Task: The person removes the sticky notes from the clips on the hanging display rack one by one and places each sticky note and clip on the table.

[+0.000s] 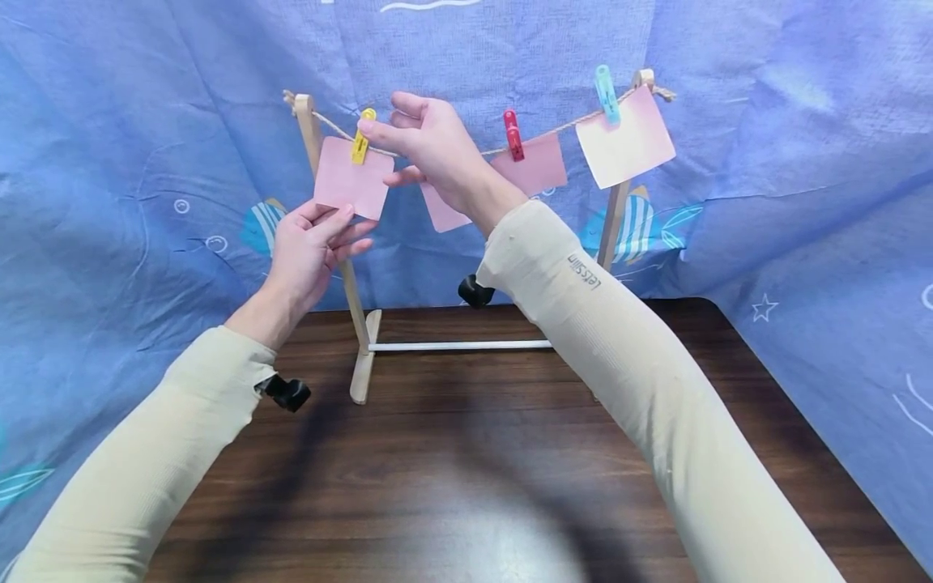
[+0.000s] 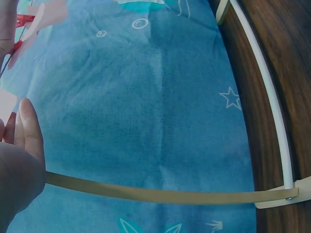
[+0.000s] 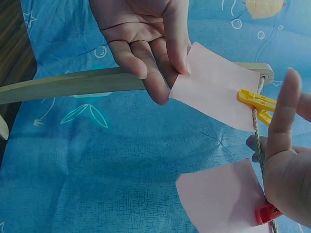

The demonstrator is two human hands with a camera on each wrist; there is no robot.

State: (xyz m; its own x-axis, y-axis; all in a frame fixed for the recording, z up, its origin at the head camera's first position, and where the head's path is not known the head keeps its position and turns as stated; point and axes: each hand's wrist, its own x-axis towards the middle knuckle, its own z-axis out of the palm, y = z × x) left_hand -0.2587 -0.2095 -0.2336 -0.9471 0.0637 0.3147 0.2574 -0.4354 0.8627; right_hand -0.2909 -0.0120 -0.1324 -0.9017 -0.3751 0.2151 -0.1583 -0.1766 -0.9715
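A pink paper note (image 1: pixel 353 182) hangs from a twine line (image 1: pixel 331 123), with a yellow clothespin (image 1: pixel 360 146) at its top edge. My left hand (image 1: pixel 309 247) pinches the note's lower edge, thumb in front and fingers behind. Beside the clothespin is my right hand (image 1: pixel 445 150); its thumb touches or nearly touches the handle end, while the index finger stands apart from it. In the right wrist view, the yellow clothespin (image 3: pixel 250 98) sits across paper and twine with its handles spread. Another pink note (image 1: pixel 442 212) hangs partly behind my right hand.
Farther right on the line, a red clothespin (image 1: pixel 513 136) and a light-blue clothespin (image 1: pixel 607 95) hold more notes. Wooden posts (image 1: pixel 355 304) carry the line, joined low down by a white rod (image 1: pixel 459 346). The stand rests on a dark wooden table (image 1: pixel 408 453) before a blue cloth (image 1: pixel 168 146).
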